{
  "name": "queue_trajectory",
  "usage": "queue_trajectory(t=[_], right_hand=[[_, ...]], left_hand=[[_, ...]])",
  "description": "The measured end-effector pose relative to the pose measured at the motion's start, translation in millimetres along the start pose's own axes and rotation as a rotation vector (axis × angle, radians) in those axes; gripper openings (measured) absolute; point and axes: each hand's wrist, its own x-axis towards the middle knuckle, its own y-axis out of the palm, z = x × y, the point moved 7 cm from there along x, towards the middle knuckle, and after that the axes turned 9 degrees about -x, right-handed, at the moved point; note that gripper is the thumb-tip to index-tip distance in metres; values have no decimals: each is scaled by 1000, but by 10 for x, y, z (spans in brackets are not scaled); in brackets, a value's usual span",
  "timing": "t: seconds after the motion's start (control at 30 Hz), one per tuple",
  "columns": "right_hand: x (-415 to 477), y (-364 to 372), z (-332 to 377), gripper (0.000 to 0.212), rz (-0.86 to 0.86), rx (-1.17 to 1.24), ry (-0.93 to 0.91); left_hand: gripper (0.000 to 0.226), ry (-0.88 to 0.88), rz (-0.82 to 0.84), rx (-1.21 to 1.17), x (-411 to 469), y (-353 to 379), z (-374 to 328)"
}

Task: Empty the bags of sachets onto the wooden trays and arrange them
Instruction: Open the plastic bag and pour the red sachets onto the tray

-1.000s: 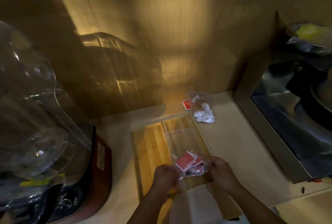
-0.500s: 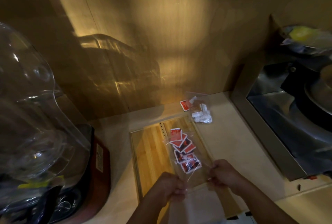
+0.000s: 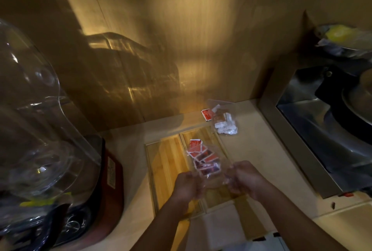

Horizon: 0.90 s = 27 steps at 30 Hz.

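Note:
Two wooden trays lie side by side on the counter, the left tray [image 3: 165,162] bare and the right tray [image 3: 211,136] under a clear plastic bag [image 3: 219,172]. My left hand [image 3: 186,185] and my right hand [image 3: 244,179] each pinch a near corner of that bag, holding it stretched and tipped away from me. Several red sachets [image 3: 203,157] lie spread along the bag's far end over the right tray. Behind the trays rests a second clear bag of white sachets [image 3: 225,124], with one loose red sachet [image 3: 207,114] beside it.
A large clear plastic dome [image 3: 34,122] on a dark red base [image 3: 112,182] fills the left side. A steel-framed sink or cooker recess [image 3: 322,134] borders the counter on the right. A wooden wall [image 3: 181,39] closes the back.
The red sachets were bunched near my hands a second ago; they have slid away along the tilted bag and spread over the right tray. My hands have moved slightly apart.

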Motion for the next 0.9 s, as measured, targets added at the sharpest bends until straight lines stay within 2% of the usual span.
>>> queue_trajectory(t=[0.07, 0.13, 0.2, 0.33, 0.43, 0.53, 0.67, 0.8, 0.9], right_hand=[[-49, 5, -301, 22, 80, -85, 128], [-108, 41, -555, 21, 179, -10, 255], [-112, 68, -612, 15, 222, 108, 295], [-16, 70, -395, 22, 148, 206, 245], [50, 85, -119, 32, 115, 237, 185], [47, 74, 197, 29, 139, 318, 128], [-42, 20, 463, 18, 156, 225, 100], [-112, -107, 537, 21, 155, 60, 131], [-134, -199, 573, 29, 189, 52, 116]], left_hand=[[29, -138, 40, 107, -37, -46, 268], [26, -277, 75, 123, -67, -58, 487], [21, -327, 108, 70, -65, -37, 554], [28, -281, 77, -168, -32, 42, 377], [31, -218, 29, -227, 0, 64, 164], [21, -149, -26, -212, 28, 16, -113], [12, -104, -33, -247, -25, 1, -388], [13, -157, 21, -303, -140, 73, -456], [24, -204, 31, -369, -186, 123, -422]])
